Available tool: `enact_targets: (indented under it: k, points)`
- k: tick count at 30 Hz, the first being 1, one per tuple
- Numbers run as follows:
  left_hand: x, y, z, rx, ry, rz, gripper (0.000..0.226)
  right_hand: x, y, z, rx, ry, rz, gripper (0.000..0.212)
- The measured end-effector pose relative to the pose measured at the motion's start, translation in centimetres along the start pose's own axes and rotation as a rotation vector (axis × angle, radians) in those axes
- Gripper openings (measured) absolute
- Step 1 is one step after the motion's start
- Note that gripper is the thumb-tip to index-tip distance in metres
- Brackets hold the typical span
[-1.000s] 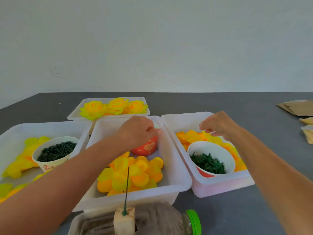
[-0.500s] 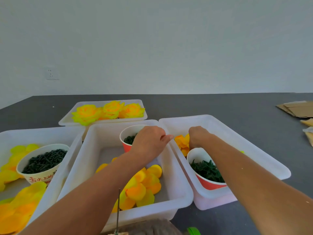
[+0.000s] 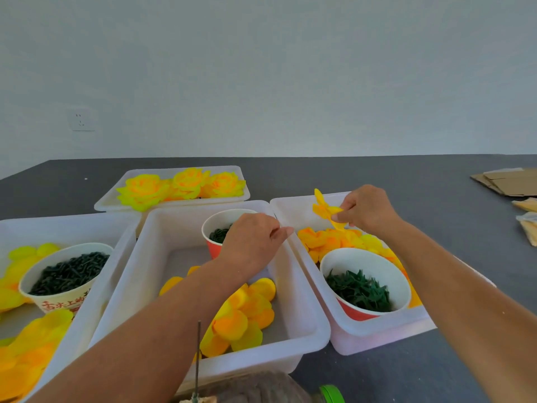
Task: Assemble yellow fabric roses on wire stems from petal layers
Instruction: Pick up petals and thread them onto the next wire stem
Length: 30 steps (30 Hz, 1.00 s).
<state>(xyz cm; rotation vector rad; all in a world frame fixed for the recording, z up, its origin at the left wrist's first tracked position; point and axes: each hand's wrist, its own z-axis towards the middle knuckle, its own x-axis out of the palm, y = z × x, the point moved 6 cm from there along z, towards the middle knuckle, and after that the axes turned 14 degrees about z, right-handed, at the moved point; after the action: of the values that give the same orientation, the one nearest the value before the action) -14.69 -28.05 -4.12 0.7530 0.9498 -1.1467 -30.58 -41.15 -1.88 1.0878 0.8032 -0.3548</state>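
Observation:
My right hand (image 3: 369, 210) pinches a yellow-orange petal layer (image 3: 325, 209) and holds it just above the right white bin (image 3: 293, 199). More orange petal layers (image 3: 328, 239) lie in that bin. My left hand (image 3: 255, 242) hovers over a red cup (image 3: 212, 228) of dark green pieces in the middle bin (image 3: 162, 228). Its thumb and forefinger are pinched together, and nothing shows between them. Loose yellow petals (image 3: 244, 315) lie in the middle bin. A thin green wire stem (image 3: 198, 353) stands upright at the bottom edge. Three finished yellow roses (image 3: 186, 184) sit in the far tray.
A white cup of green leaf-shaped pieces (image 3: 360, 289) stands in the right bin. The left bin holds a cup of dark pieces (image 3: 69, 271) and yellow petals (image 3: 32, 344). Cardboard (image 3: 508, 181) lies at the far right. A green bottle cap (image 3: 331, 394) shows at the bottom.
My right hand dipped into the right bin and has come up holding a petal layer. My left hand stayed over the red cup, its fingertips now pinched.

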Motion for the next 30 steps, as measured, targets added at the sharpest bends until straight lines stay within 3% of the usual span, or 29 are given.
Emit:
enact_targets:
  k: [6, 13, 18, 24, 30]
  points:
    - [-2.5, -0.7, 0.5, -0.03, -0.083, -0.396, 0.036, 0.6, 0.5, -0.7, -0.053, -0.144, 0.378, 0.038]
    - [-1.3, -1.3, 2.3, -0.316, 0.196, -1.097, 0.035, 1.7, 4.5, -3.4, -0.36, -0.151, 0.645, 0.05]
    - [0.1, -1.5, 2.0, -0.325, 0.33, -1.448, 0.018, 3.3, 5.0, -4.2, -0.391, -0.031, 0.837, 0.043]
    - [1.2, -1.2, 1.6, -0.4, 0.366, -1.634, 0.011, 3.1, 3.5, -3.5, -0.183, 0.079, 1.24, 0.018]
    - [0.8, -0.3, 1.4, -0.462, 0.194, -1.416, 0.007, 2.5, 1.3, -3.2, -0.014, -0.099, 1.259, 0.008]
